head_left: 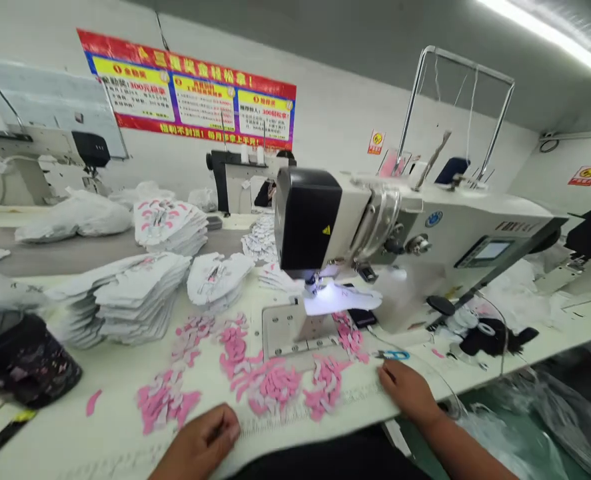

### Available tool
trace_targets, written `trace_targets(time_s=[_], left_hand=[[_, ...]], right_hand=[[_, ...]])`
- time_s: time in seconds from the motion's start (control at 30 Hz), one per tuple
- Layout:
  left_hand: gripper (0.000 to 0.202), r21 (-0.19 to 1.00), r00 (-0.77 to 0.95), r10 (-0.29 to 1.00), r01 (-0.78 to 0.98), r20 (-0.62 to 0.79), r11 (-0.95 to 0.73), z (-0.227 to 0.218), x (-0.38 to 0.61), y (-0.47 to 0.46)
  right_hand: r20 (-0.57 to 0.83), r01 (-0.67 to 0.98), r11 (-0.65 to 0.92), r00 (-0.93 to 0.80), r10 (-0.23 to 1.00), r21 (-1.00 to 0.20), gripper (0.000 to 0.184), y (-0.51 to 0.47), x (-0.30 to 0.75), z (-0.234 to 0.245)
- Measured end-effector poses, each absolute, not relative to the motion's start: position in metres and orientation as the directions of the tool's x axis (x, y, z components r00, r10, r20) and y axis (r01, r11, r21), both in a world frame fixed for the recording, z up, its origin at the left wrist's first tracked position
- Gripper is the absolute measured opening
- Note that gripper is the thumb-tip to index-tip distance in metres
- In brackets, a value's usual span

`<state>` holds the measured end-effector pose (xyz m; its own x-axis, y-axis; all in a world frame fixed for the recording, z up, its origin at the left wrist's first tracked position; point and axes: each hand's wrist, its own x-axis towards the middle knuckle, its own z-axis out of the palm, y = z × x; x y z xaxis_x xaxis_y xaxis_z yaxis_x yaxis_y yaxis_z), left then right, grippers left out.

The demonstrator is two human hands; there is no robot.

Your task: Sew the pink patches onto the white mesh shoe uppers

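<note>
Left hand (200, 433) lies half-curled and empty on the table (80, 433); right hand (408, 393), open and empty, sits just below blue-handled snips (392, 355). Pink fabric cutouts (270, 387) lie between and ahead of both hands.

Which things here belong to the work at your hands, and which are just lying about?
At the hands: left hand, right hand, pink fabric pieces, ruler, blue-handled snips, sewing machine.
Lying about: white printed fabric stacks, white plastic bags, dark patterned cloth.

Ceiling strip light (550, 33) brightens everything, white fabric (340, 298) glares under the needle lamp (311, 283), and frame edges bow.
</note>
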<state>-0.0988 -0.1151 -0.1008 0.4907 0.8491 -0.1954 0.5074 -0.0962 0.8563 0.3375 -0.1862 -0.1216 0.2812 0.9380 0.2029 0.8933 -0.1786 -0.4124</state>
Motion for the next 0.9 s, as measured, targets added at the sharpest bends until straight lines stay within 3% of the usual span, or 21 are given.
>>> trace_targets(time_s=[0.2,0.5,0.67,0.9], left_hand=[[0.034,0.778,0.363,0.929,0.605,-0.077,-0.171,-0.092,-0.089,-0.132],[0.037,0.723,0.233,0.972,0.678,-0.04,-0.133,-0.089,-0.073,-0.132],[0.035,0.667,0.172,0.983,0.74,-0.062,-0.087,-0.088,-0.065,-0.131],[0.031,0.603,0.173,0.981,0.793,-0.083,-0.089,-0.095,-0.065,-0.131]], right_hand=[[0.146,0.864,-0.038,0.128,0.981,-0.502,0.034,-0.174,0.342,-0.119],[0.2,0.748,0.209,-0.103,0.974,-0.63,0.022,-0.148,0.312,-0.116],[0.156,0.758,0.258,-0.205,0.966,-0.599,0.017,-0.122,0.292,-0.111],[0.005,0.721,0.476,-0.548,0.836,-0.504,0.03,-0.084,0.274,-0.088]])
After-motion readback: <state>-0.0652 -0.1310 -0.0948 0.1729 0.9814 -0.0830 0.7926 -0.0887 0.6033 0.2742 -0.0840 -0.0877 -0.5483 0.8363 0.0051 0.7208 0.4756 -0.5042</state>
